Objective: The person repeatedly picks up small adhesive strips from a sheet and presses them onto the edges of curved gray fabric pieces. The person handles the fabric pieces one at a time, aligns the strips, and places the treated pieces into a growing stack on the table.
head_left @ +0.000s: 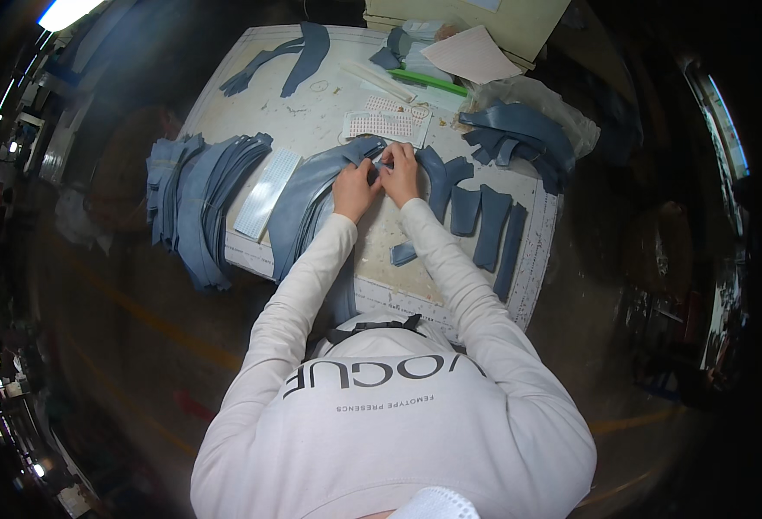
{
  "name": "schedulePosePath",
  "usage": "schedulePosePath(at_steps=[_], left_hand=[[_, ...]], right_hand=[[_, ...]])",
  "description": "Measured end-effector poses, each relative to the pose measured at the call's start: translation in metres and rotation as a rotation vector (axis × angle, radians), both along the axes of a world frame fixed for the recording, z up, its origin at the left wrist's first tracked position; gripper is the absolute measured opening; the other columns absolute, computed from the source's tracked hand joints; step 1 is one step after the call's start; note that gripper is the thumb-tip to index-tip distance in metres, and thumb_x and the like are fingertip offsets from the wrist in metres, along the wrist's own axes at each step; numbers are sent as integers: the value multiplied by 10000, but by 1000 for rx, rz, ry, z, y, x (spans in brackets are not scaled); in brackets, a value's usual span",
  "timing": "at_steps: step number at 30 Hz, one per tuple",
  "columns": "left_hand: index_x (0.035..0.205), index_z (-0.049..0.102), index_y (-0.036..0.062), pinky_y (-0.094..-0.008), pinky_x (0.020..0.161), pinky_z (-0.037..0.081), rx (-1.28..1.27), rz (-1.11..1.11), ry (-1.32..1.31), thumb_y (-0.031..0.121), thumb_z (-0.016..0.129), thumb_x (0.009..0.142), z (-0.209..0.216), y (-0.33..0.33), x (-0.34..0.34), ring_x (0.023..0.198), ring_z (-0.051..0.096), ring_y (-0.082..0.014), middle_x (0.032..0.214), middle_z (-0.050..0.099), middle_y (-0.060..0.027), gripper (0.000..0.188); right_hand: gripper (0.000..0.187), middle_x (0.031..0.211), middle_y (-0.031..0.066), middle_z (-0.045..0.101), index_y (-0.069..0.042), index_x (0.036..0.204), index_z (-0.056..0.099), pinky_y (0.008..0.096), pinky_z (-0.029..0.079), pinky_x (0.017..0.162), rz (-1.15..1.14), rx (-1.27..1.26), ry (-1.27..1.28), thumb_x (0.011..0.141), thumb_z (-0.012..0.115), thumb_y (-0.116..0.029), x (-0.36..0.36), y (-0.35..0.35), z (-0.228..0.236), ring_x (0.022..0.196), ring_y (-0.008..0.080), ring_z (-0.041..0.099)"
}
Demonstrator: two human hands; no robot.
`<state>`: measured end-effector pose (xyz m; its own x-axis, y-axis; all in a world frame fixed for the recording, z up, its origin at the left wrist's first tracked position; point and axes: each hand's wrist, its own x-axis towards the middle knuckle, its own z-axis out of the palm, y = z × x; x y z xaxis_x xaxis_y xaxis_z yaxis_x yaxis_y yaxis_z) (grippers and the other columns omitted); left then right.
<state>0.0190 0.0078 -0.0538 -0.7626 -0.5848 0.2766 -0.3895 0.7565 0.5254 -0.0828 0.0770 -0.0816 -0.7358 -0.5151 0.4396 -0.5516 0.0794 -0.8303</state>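
Note:
My left hand (354, 187) and my right hand (401, 176) meet near the middle of the table, fingers bent and pinching at the end of a blue cut piece. The bit between the fingertips is mostly hidden. Beneath and left of my left hand lies a fanned stack of long, curved blue leather-like pieces (299, 208). Just right of my right hand is a curved blue piece (437, 177). Beyond the fingertips lie white sheets with rows of small red marks (389, 121).
Bundled blue pieces (203, 203) overhang the left edge, beside a pale strip stack (268, 192). Shorter blue pieces (489, 229) lie at right, near a blue pile on a clear plastic bag (562, 108). A green strip (430, 82) and a pale box (476, 22) are at the back.

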Motion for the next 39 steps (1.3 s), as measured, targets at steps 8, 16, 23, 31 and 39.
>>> schedulePosePath(at_steps=[8,16,23,31,39], left_hand=[[890,658,126,-426,623,506,-67,11,54,260,733,728,-3,1,1,688,632,-336,733,627,-150,223],[905,646,122,-422,634,508,-48,6,21,268,742,720,-4,-1,0,698,634,-334,751,631,-149,254],[915,624,90,-427,642,506,-31,16,43,281,743,722,-5,0,1,727,637,-341,817,645,-172,297],[1036,555,87,-442,658,501,11,16,169,222,708,750,-3,2,1,743,630,-377,813,640,-188,352],[929,638,108,-436,633,502,-54,11,89,223,691,758,-2,0,2,691,621,-366,738,608,-174,213]], right_hand=[[314,913,77,530,-49,849,541,300,514,673,-105,-113,-326,633,719,94,-10,9,-2,693,192,596],[302,876,59,552,-92,940,646,292,492,687,-54,143,-112,680,797,-123,-17,11,-9,719,166,549],[193,833,60,615,-98,780,697,358,505,690,31,372,-73,746,723,-286,-20,10,-4,787,233,628],[204,840,55,649,-86,868,717,296,520,667,189,281,-444,713,756,-212,-33,1,-3,729,178,651],[379,962,67,542,-43,997,566,267,517,735,157,20,-332,677,706,104,-38,4,-12,832,155,651]])
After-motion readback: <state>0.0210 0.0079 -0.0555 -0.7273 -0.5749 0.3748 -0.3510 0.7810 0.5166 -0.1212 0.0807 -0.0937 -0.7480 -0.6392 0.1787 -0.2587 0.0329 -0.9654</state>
